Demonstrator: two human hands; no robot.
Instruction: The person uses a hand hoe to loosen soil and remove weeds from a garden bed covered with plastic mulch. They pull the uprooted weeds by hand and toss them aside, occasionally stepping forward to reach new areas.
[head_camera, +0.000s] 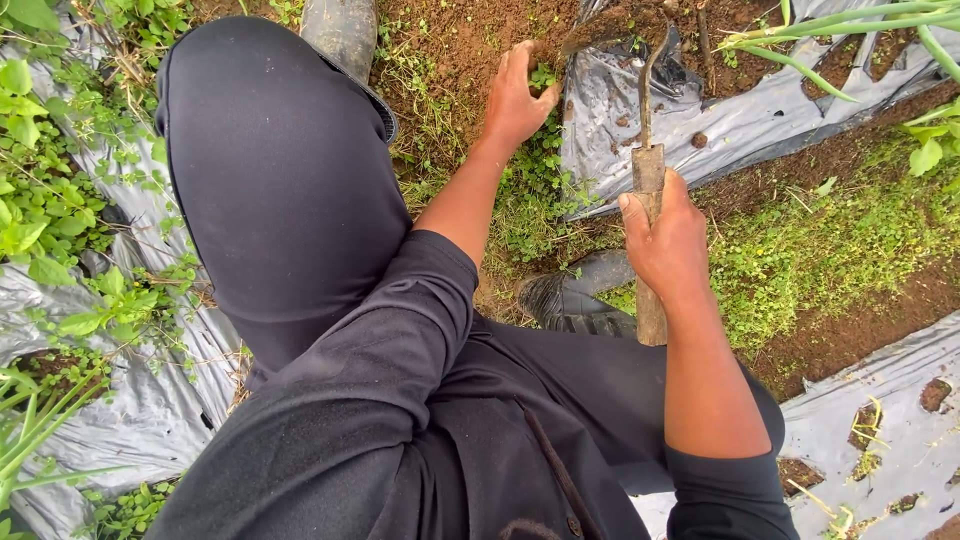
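Damp red-brown soil (470, 40) runs as a furrow between raised beds wrapped in grey plastic mulch (610, 130), with low green weeds (535, 185) thick along the furrow floor.

Nearest, the crouching person's dark sleeves and bent knee (280, 170) fill the lower view, and a black rubber boot (575, 295) is planted in the furrow just below the tool. The right hand (665, 245) has its fingers clamped round the wooden handle of a hand hoe (648, 180), held upright, its thin curved metal neck arching up to a blade that sits at the torn edge of the plastic, partly buried in soil. Farther on, the left hand (515, 100) lies palm down on the weeds at the plastic's edge, fingers slightly apart and bent, gripping nothing that I can make out.

As I judge it, the risk is closeness: blade and left hand work the same small patch, so a slipped pull could catch the fingers. A stroke too far right would rip the plastic further, and the onion leaves (850, 30) overhanging the far right corner could be nicked.

Room is tight. Plastic edges hem the furrow on both sides, the knee blocks the left, and the boot blocks a long backward pull. Open soil lies only ahead.
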